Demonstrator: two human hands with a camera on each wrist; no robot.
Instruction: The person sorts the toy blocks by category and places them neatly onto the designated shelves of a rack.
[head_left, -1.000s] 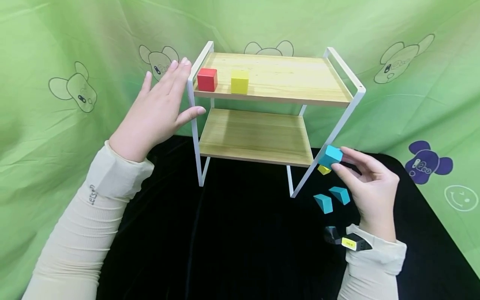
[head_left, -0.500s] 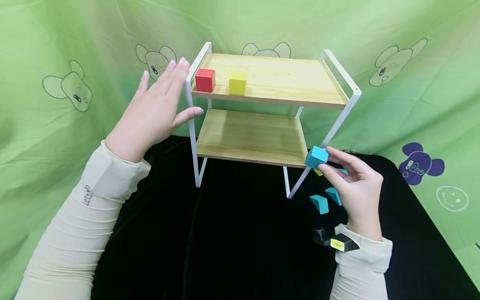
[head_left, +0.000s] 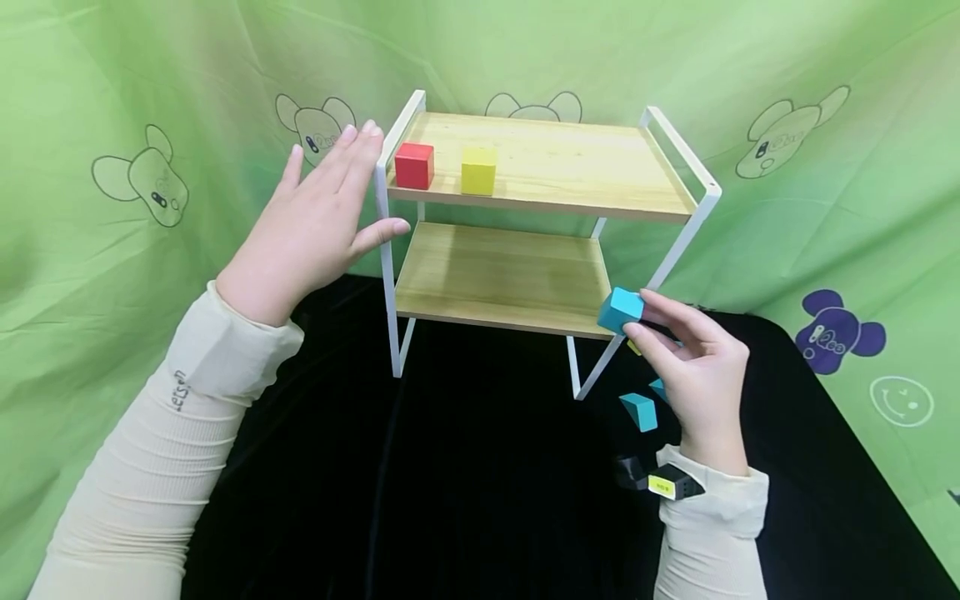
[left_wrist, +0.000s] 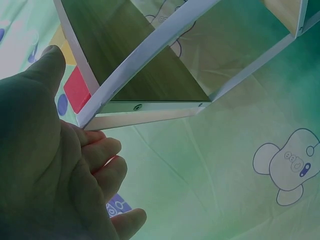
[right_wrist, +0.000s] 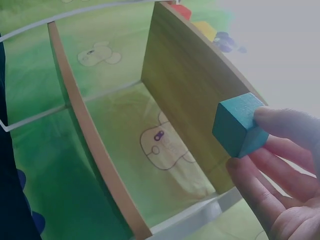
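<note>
Right hand (head_left: 701, 379): pinches a teal cube (head_left: 619, 309) in its fingertips, level with the lower shelf's front right corner, apparently so one face leads in. Left hand (head_left: 315, 225): fingers straight and spread, flat against the white frame (head_left: 384, 217) of the two-tier rack, likely steadying it. Top shelf (head_left: 570, 162): red cube (head_left: 414, 165), yellow cube (head_left: 478, 170) side by side. Black cloth (head_left: 465, 467): teal wedge (head_left: 640, 411) beside the wrist.

Head view high, facing the shelf rack (head_left: 540, 208); wrist views close beneath it.
</note>
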